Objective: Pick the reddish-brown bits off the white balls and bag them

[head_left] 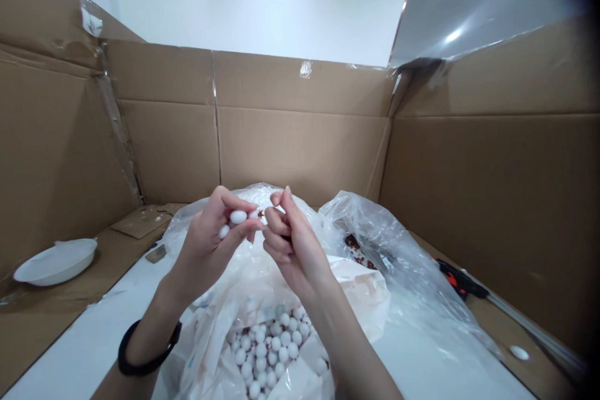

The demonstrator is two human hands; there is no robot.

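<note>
My left hand (215,231) is closed around several small white balls (239,217), which show between the thumb and fingers. One ball at its fingertips carries a small reddish-brown piece (261,214). Close beside it, my right hand (293,234) has its fingers curled in and the thumb raised; whatever they hold, if anything, is hidden. Below both hands, an open white plastic bag (210,337) holds many white balls (274,347), some with reddish-brown parts showing. A black band circles my left wrist.
Clear plastic bags (407,275) lie behind and to the right, one with reddish-brown pieces (359,250) inside. A white dish (56,265) stands at the left. A black and red tool (457,281) lies at the right near a white disc (519,353). Cardboard walls (300,144) surround the table.
</note>
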